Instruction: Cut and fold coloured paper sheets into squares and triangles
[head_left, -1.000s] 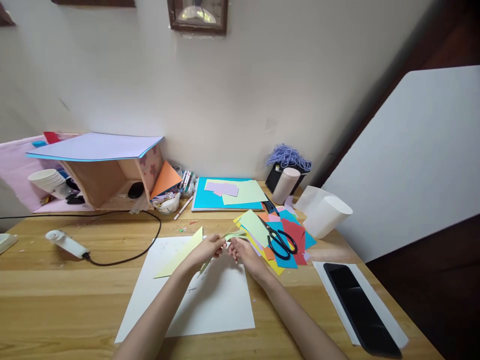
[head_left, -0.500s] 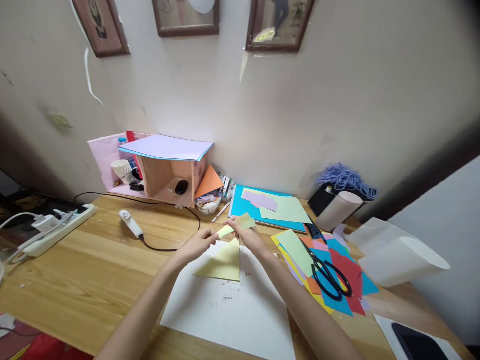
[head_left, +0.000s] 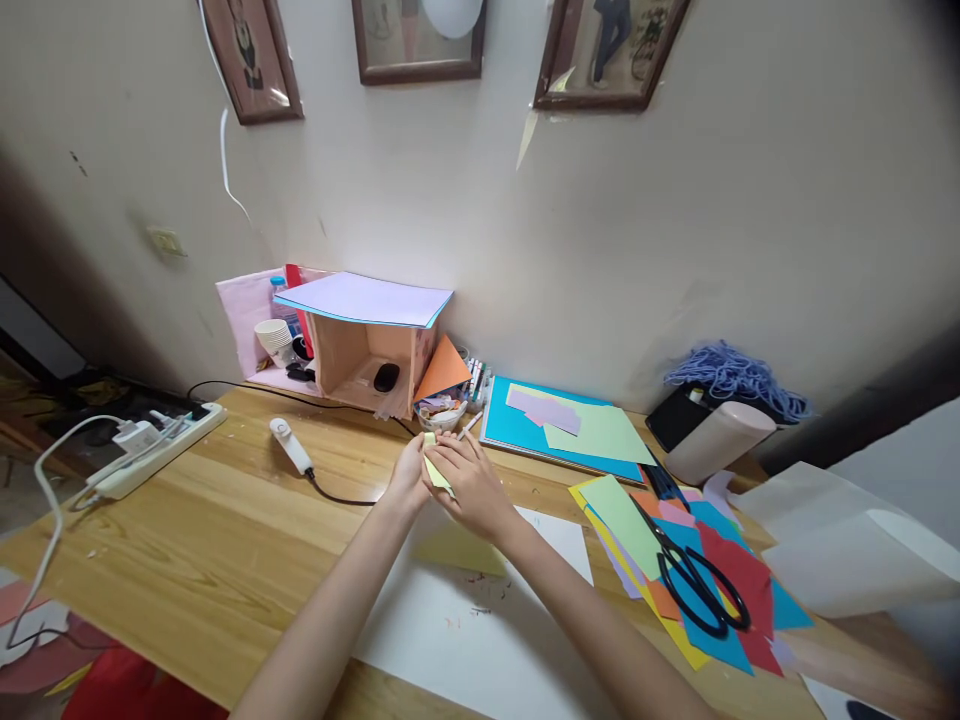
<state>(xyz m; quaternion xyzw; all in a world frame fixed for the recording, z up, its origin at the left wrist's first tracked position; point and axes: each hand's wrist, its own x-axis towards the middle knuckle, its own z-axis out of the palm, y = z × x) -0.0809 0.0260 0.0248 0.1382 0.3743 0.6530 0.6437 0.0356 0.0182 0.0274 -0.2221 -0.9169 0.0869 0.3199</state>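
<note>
Between my two hands is a small piece of pale yellow paper (head_left: 438, 478), mostly covered by fingers. My left hand (head_left: 409, 475) is closed around its left side. My right hand (head_left: 472, 490) presses flat over it from the right, fingers together against the left hand. Below them a pale yellow sheet (head_left: 459, 552) lies in shadow on a large white sheet (head_left: 480, 640), partly hidden by my right hand. A few dark and reddish marks show on the white sheet.
Black-handled scissors (head_left: 701, 585) lie on coloured paper pieces (head_left: 739, 570) at right. Behind are a blue board (head_left: 514, 425) with paper on it and a cardboard box (head_left: 352, 360). A power strip (head_left: 157, 455) and a white corded device (head_left: 291, 447) sit left.
My hands have come together; the yellow strip once stretched between them is now pressed between palm and fingers. The view has shifted left, so things appear farther right.
</note>
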